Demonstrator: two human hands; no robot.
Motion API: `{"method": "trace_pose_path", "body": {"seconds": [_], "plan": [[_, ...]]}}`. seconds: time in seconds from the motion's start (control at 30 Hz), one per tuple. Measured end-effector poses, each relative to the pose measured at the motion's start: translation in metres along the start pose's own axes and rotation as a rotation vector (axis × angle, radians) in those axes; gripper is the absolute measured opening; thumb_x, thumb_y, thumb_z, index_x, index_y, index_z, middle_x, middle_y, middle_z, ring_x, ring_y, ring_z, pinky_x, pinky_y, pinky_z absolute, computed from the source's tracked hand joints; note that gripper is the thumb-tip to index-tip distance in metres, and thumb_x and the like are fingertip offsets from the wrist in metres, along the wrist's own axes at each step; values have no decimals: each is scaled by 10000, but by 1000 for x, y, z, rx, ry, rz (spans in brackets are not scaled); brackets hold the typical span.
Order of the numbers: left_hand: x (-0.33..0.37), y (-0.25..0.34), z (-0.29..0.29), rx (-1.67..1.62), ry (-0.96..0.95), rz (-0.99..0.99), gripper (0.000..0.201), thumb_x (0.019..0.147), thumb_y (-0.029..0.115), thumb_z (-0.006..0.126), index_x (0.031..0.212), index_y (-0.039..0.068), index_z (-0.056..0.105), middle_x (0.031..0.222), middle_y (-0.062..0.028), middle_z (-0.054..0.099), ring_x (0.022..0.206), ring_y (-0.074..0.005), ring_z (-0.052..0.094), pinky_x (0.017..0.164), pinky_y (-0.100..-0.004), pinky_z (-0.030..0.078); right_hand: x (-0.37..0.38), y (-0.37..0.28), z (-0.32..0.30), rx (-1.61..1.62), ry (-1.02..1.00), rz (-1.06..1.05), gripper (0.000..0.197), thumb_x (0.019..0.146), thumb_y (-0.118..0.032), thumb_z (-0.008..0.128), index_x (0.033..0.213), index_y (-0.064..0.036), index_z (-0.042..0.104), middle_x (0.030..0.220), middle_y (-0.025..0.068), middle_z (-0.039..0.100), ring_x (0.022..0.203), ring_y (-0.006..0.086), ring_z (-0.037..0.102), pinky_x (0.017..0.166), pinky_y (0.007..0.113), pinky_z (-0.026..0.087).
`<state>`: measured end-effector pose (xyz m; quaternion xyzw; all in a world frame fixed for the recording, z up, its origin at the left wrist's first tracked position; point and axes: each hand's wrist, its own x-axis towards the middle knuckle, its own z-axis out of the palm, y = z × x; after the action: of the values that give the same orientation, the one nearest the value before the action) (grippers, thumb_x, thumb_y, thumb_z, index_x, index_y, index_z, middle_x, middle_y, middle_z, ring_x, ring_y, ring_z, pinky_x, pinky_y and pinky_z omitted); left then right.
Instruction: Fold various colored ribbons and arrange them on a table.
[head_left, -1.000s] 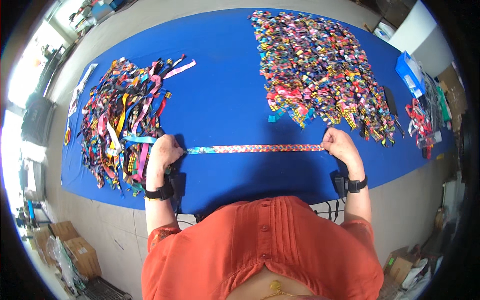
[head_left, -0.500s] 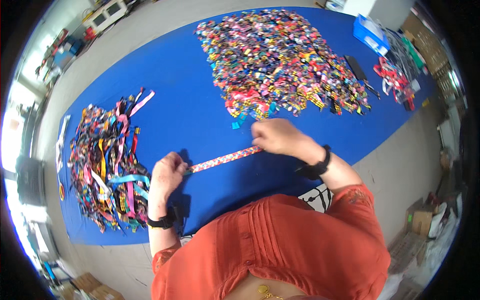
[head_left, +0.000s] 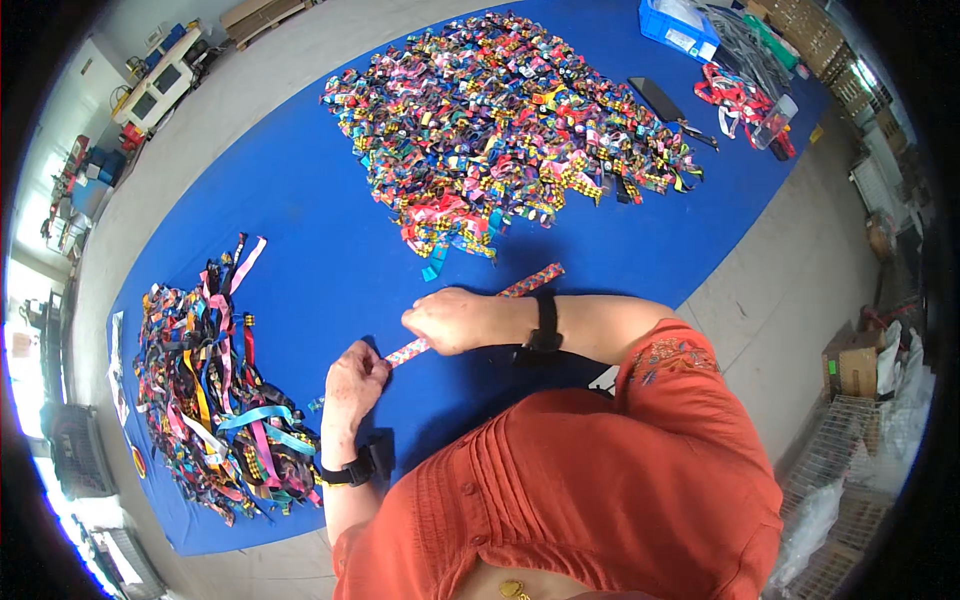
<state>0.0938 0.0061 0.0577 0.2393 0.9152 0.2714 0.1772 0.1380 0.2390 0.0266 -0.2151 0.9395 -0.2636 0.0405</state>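
A narrow patterned strap (head_left: pixel 409 352) in red, white and blue runs slantwise above the blue table. My left hand (head_left: pixel 356 386) pinches it near its lower left end. Close by on the right, my right hand (head_left: pixel 448 318) is closed over the strap, its fingers mostly hidden under the back of the hand. Beyond my right wrist the strap's other end sticks out loose. To the left of my left hand lies a heap of long colourful straps (head_left: pixel 215 400). Farther ahead spreads a large layer of short colourful strap pieces (head_left: pixel 510 120).
The blue tablecloth (head_left: pixel 270 190) covers the table. At its far right are a blue bin (head_left: pixel 680 30), a dark flat object (head_left: pixel 655 99) and a bundle of red and white straps (head_left: pixel 735 100). Cardboard boxes (head_left: pixel 853 362) stand on the floor at right.
My right hand has slid left along the strap, close to my left hand, and the strap's end now shows beyond my right wrist. The whole view has shifted somewhat.
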Motion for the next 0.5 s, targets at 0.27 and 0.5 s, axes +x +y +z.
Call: {"method": "trace_pose_path", "body": {"seconds": [0.27, 0.5], "plan": [[-17, -36, -11, -43, 97, -74, 142, 854, 132, 679, 852, 5, 616, 718, -164, 654, 668, -281, 668, 650, -393, 517, -58, 32, -36, 177, 86, 171, 66, 755, -62, 640, 818, -71, 621, 810, 170, 661, 800, 401, 657, 695, 515, 498], [-32, -74, -31, 47, 207, -132, 98, 843, 109, 628, 880, 19, 639, 768, -216, 672, 744, -370, 698, 673, -425, 531, -95, 40, -74, 38, -11, 452, 69, 853, -121, 625, 873, -54, 623, 856, 171, 671, 854, 378, 661, 721, 473, 507]]}}
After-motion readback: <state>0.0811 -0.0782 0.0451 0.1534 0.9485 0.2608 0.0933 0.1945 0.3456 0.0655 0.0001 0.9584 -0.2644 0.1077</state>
